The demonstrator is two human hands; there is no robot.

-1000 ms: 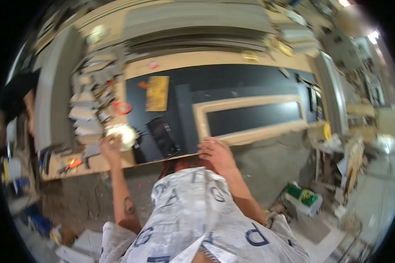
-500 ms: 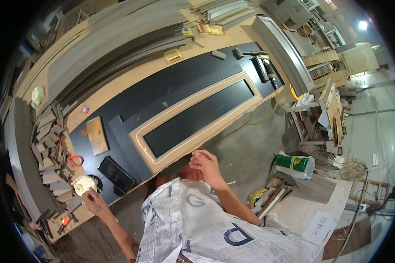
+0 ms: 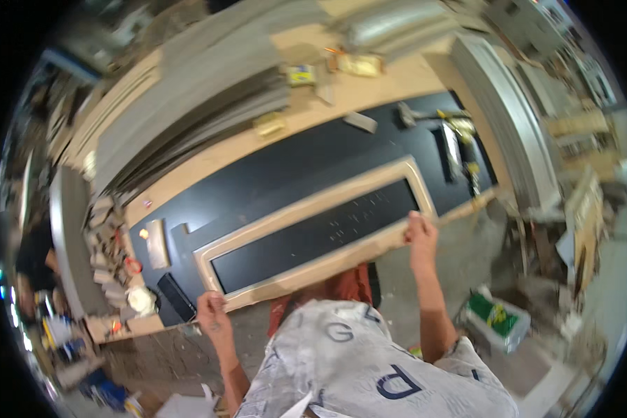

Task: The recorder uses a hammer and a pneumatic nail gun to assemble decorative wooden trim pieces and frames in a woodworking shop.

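A long rectangular wooden frame (image 3: 303,207), pale tan, lies slantwise over a black board (image 3: 258,177) on the workbench. Dark surface with small pale flecks shows inside it. At its near left corner, my left hand (image 3: 214,315) has its fingers closed on the edge. My right hand (image 3: 421,235) pinches the near rail close to the right end. Motion blur hides the finer finger detail of both hands. Left of the frame, a black rectangular case (image 3: 176,298) rests near the bench's front edge, with a whitish crumpled lump (image 3: 141,300) beside it.
A hammer (image 3: 414,113) and a nail-gun-like tool (image 3: 469,150) lie at the board's far right. Grey strips (image 3: 202,132) are stacked behind, and more grey lengths (image 3: 508,125) stand along the right. Wood offcuts (image 3: 104,244) crowd the left edge. A green-and-clear bag (image 3: 496,317) sits lower right.
My left hand has gone from the whitish lump to the frame's near left corner. My right hand has moved from before my body onto the frame's right end. The view has shifted.
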